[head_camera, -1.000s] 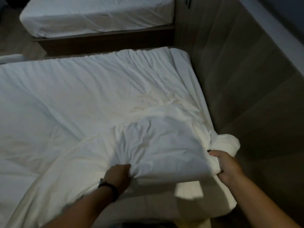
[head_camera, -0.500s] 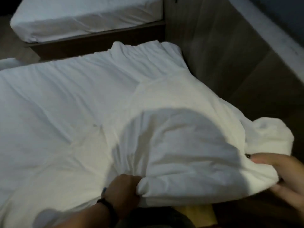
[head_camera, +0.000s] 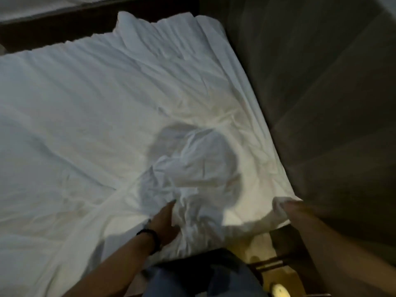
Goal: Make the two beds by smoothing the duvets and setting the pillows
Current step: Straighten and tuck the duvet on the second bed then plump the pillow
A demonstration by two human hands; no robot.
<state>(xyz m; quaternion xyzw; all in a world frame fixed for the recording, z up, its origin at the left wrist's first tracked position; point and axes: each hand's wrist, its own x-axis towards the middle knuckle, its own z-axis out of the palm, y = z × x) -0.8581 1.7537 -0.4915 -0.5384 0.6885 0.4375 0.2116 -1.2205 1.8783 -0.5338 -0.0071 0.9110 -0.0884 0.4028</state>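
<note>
Now the white duvet [head_camera: 111,116] lies spread over the near bed, rumpled at its near right corner. Left hand [head_camera: 165,221] rests on the bunched cloth, fingers straight — a dark band [head_camera: 151,236] on its wrist. Right hand [head_camera: 288,207] meets the corner; its blurred grip I cannot tell. Wall [head_camera: 325,86] stands right.

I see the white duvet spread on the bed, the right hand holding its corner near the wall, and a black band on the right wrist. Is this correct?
Not quite: the head view shows the black band on the left wrist, not the right. The rest stands: the white duvet lies spread on the bed, and the right hand holds its corner near the wall.
</note>
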